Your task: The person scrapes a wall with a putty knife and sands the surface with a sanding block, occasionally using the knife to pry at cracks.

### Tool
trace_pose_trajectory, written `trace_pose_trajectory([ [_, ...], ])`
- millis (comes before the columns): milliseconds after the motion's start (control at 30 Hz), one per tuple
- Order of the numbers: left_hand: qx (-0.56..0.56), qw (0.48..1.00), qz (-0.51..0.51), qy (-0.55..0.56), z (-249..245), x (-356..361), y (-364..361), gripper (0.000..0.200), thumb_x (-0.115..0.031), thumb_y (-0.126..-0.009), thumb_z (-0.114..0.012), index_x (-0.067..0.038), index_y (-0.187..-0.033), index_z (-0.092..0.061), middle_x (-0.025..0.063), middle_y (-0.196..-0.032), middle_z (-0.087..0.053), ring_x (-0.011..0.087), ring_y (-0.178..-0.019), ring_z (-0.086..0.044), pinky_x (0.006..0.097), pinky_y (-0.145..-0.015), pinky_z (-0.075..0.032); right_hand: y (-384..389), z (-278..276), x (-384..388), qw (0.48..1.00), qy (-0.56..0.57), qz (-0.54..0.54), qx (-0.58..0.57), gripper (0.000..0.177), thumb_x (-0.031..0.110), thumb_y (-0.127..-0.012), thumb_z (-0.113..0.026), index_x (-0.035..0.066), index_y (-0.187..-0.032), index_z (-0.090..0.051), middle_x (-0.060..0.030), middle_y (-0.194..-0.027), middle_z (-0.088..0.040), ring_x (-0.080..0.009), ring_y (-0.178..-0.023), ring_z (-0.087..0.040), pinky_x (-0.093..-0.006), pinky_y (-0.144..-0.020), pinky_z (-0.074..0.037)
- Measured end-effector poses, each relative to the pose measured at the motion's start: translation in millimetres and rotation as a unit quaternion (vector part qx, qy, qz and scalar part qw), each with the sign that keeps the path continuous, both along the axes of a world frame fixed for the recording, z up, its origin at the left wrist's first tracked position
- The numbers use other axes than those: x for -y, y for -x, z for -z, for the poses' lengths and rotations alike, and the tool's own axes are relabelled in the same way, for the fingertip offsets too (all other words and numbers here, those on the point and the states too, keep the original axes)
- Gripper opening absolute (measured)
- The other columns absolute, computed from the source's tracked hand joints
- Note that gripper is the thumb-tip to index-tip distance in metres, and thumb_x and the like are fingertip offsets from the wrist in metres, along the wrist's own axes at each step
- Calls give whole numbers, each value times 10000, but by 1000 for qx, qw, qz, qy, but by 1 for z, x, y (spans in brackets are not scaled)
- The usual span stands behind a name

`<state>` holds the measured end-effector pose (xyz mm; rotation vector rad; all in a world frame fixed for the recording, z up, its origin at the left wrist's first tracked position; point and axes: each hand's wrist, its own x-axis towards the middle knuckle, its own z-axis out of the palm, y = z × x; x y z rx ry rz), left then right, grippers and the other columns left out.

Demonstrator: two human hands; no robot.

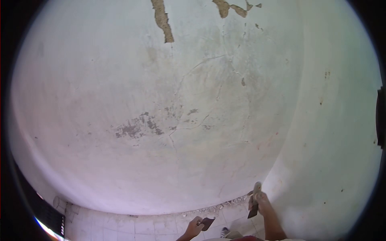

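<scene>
Low in the view, my left hand is closed around a small scraper with a dark, flat blade; its handle is hidden in the fingers. To the right, near the wall corner, my right hand grips a putty knife. Its pale handle end points up and its dark blade hangs down. Both tools are apart from the wall in front of me. That whitish wall has thin cracks, grey worn patches and bare brownish strips near the top.
Crumbled plaster bits lie along the wall's foot on the tiled floor. A second wall meets the first at the right. My shoe shows at the bottom. A dark object stands at the right edge.
</scene>
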<state>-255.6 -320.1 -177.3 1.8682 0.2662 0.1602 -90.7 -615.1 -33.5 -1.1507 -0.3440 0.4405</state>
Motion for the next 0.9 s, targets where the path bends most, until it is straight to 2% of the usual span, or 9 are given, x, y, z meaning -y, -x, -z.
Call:
trace_pose_trajectory([
  [100,-24,987,-76,142,-12,-3,40,58,-57,-815,-522,-49,-873,-513,27,-809,-454,136,-752,-416,310,-748,-411,-32,-21,-8,997,-60,-7,51,416,444,-892,-587,35,-932,-520,-48,-624,-514,-164,-557,-519,-304,-565,-449],
  [167,10,974,-168,150,-29,8,49,66,-20,-748,-482,-54,-804,-481,9,-716,-429,123,-698,-414,293,-608,-390,-59,-32,-16,987,-133,-21,83,394,447,-903,-571,63,-879,-483,-30,-607,-459,-150,-548,-450,-288,-573,-413],
  [233,6,963,-230,137,30,6,41,68,-33,-752,-496,-53,-816,-487,33,-730,-433,131,-709,-410,297,-639,-400,-84,-58,-21,980,-139,-72,126,369,417,-913,-571,105,-784,-419,0,-594,-377,-131,-549,-360,-287,-560,-338],
  [333,-13,975,-188,121,87,13,6,118,-52,-740,-567,-19,-848,-531,19,-687,-498,122,-666,-486,275,-604,-413,-109,-95,-24,977,-109,-97,158,399,417,-889,-609,112,-741,-400,-2,-564,-358,-121,-515,-335,-287,-515,-285],
  [400,-8,982,-86,166,82,28,-39,127,-54,-750,-544,-20,-873,-545,23,-729,-518,118,-704,-495,277,-633,-416,-132,-106,-11,972,-61,-116,197,419,425,-868,-636,110,-727,-397,0,-541,-352,-118,-499,-320,-282,-507,-279],
  [500,-18,997,-15,67,42,52,-106,159,-75,-776,-513,-11,-914,-559,40,-758,-539,129,-719,-509,290,-651,-424,-167,-131,4,960,-43,-133,244,443,434,-845,-663,113,-710,-388,1,-516,-348,-117,-483,-306,-281,-499,-273],
  [600,111,990,5,82,15,58,-157,183,-78,-797,-476,-5,-938,-567,63,-760,-559,147,-732,-528,299,-678,-432,-202,-145,-7,940,-112,-124,298,459,441,-842,-663,122,-695,-367,6,-506,-341,-117,-473,-293,-281,-493,-271],
  [833,29,995,-52,77,11,2,-161,161,-132,-838,-499,3,-874,-579,80,-716,-548,159,-729,-513,303,-692,-431,-242,-145,-119,919,-206,-117,315,451,415,-900,-591,132,-667,-328,25,-507,-305,-104,-456,-237,-280,-477,-238],
  [900,10,984,-112,138,6,-23,-151,254,-231,-921,-520,-13,-813,-593,16,-693,-525,105,-687,-483,272,-641,-413,-244,-147,-157,904,-233,-143,328,432,385,-909,-585,131,-668,-332,29,-508,-305,-101,-457,-235,-279,-474,-232],
])
